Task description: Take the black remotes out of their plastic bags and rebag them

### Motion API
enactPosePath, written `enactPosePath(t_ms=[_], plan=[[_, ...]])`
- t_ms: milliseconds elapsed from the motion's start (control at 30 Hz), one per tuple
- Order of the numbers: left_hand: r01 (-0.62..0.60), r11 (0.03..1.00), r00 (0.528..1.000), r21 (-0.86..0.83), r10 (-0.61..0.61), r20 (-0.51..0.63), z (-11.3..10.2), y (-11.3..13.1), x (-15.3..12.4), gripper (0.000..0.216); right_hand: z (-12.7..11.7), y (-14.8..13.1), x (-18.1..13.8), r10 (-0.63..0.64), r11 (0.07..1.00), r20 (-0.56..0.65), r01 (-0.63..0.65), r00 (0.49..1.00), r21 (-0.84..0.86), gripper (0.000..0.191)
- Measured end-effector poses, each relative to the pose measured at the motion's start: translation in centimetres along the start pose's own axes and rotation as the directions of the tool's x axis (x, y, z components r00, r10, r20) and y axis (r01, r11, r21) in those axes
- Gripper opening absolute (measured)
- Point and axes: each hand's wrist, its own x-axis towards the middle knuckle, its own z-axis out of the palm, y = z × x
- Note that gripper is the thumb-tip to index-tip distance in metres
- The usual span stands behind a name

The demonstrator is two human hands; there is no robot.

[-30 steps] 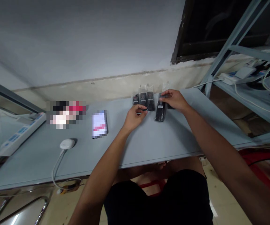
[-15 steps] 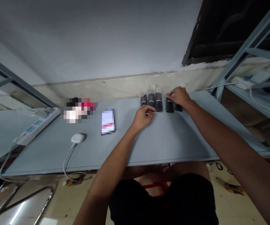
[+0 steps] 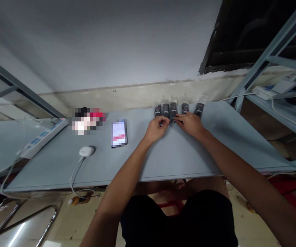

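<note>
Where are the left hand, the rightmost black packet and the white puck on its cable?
left hand [image 3: 157, 127]: head view, back of the hand.
rightmost black packet [image 3: 198, 109]: head view, middle of its dark body.
white puck [image 3: 86, 151]: head view, top of its dome.

Grey table [image 3: 163, 161] bearing five black packets [image 3: 173, 107] along its far edge, phone [image 3: 119, 133], white corded puck [image 3: 86, 151].

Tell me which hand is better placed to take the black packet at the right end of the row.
Probably the right hand. It rests just left of the rightmost packet, with nothing between. The left hand sits by the three left packets and would have to cross the right hand.
</note>
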Motion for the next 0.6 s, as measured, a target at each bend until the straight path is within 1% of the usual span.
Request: enactPosePath(t_ms=[33,100,133,200,267,300,367,400,433,467,500,533,600], plan=[[0.033,0.999,0.999,-0.039,-0.033,-0.002,0.0,0.1,0.0,0.012,-0.3,-0.5,-0.1,0.021,1.0,-0.043,-0.021,0.999,0.007,0.03],[0.142,0.972,0.99,-0.186,-0.139,0.025,-0.2,0.4,0.0,0.015,-1.0,-1.7,-0.3,0.057,0.998,-0.143,-0.051,0.988,0.044,0.028],[0.21,0.936,0.978,-0.282,-0.201,0.06,-0.2,0.6,0.0,0.021,-1.3,-2.4,-0.5,0.076,0.996,-0.2,-0.063,0.977,0.067,0.027],[0.33,0.829,0.944,-0.452,-0.294,0.151,-0.3,1.2,-0.1,0.033,-1.6,-3.8,-1.2,0.101,0.989,-0.283,-0.066,0.954,0.132,0.026],[0.385,0.749,0.922,-0.539,-0.331,0.199,-0.4,1.5,-0.2,0.042,-1.6,-5.1,-1.8,0.087,0.977,-0.3,-0.023,0.95,0.21,0.025],[0.396,0.738,0.917,-0.547,-0.345,0.199,-0.4,1.6,-0.2,0.043,-1.5,-5.5,-2.1,0.059,0.966,-0.285,0.017,0.957,0.257,0.024],[0.403,0.765,0.912,-0.502,-0.379,0.154,-0.5,1.5,-0.2,0.04,-1.1,-6.0,-2.4,-0.009,0.929,-0.222,0.09,0.975,0.359,0.023],[0.401,0.796,0.912,-0.453,-0.394,0.114,-0.7,1.3,-0.1,0.039,-0.8,-6.0,-2.5,-0.017,0.906,-0.189,0.095,0.982,0.413,0.024],[0.392,0.833,0.914,-0.39,-0.399,0.067,-0.9,1.1,0.0,0.04,-0.6,-5.8,-2.4,0.003,0.879,-0.156,0.072,0.988,0.472,0.026],[0.371,0.872,0.922,-0.319,-0.388,0.009,-1.1,1.0,0.1,0.042,-0.4,-5.5,-2.3,0.056,0.844,-0.126,0.02,0.99,0.536,0.028],[0.337,0.909,0.932,-0.246,-0.359,-0.05,-1.3,0.8,0.2,0.042,-0.2,-5.1,-2.2,0.136,0.795,-0.098,-0.05,0.986,0.605,0.03],[0.295,0.939,0.942,-0.177,-0.317,-0.11,-1.6,0.7,0.3,0.041,-0.1,-4.6,-2.0,0.227,0.727,-0.068,-0.123,0.972,0.676,0.033],[0.21,0.976,0.951,-0.054,-0.217,-0.218,-2.3,0.7,0.3,0.041,-0.2,-3.5,-1.6,0.39,0.549,0.007,-0.239,0.921,0.801,0.038]])
